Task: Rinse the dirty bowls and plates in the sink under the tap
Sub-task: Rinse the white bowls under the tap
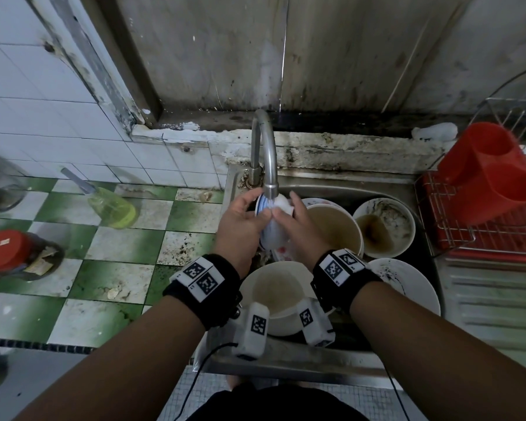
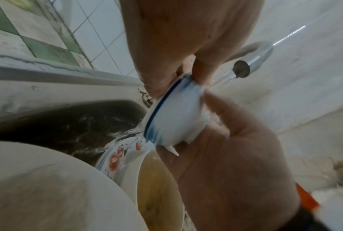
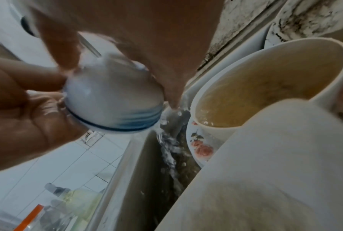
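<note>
A small white bowl with a blue rim (image 1: 271, 230) is held tilted under the running tap (image 1: 266, 153). My left hand (image 1: 248, 212) grips its rim from the left. My right hand (image 1: 292, 218) wraps its fingers over the underside and base. In the left wrist view the bowl (image 2: 176, 115) sits between the left hand (image 2: 186, 39) above and the right palm (image 2: 236, 156) below. In the right wrist view, water runs off the bowl (image 3: 111, 101) into the sink (image 3: 139, 171). The inside of the bowl is hidden.
The sink (image 1: 340, 188) holds several dirty dishes: a deep bowl of brown water (image 1: 337, 229), a stained bowl (image 1: 384, 227), a smeared plate (image 1: 413, 287), a near bowl (image 1: 277, 294) and a floral plate (image 1: 281, 253). A red rack (image 1: 483, 189) stands right; a soap bottle (image 1: 111, 208) lies left.
</note>
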